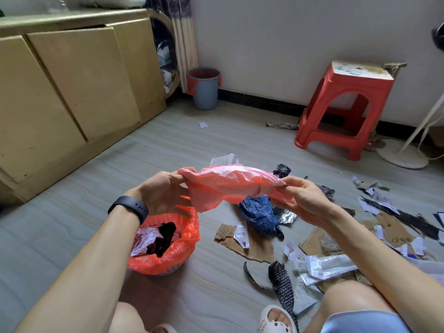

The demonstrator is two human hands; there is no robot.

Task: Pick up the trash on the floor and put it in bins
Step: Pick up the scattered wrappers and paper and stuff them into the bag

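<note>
A pink plastic bag (228, 186) is stretched between both hands above the floor. My left hand (163, 191) pinches its left end and my right hand (302, 195) pinches its right end. Below my left hand stands a small bin with a red liner (182, 246), holding crumpled white paper and black scraps. Trash lies on the floor to the right: a crumpled blue bag (259, 215), torn cardboard (257, 246), white wrappers (324, 263) and black mesh strips (281, 282).
A grey bin with a red liner (203, 88) stands by the far wall beside a tan cabinet (72, 87). A red plastic stool (343, 109) and a white fan base (401, 155) stand at the right. A small paper scrap (203, 125) lies mid-floor.
</note>
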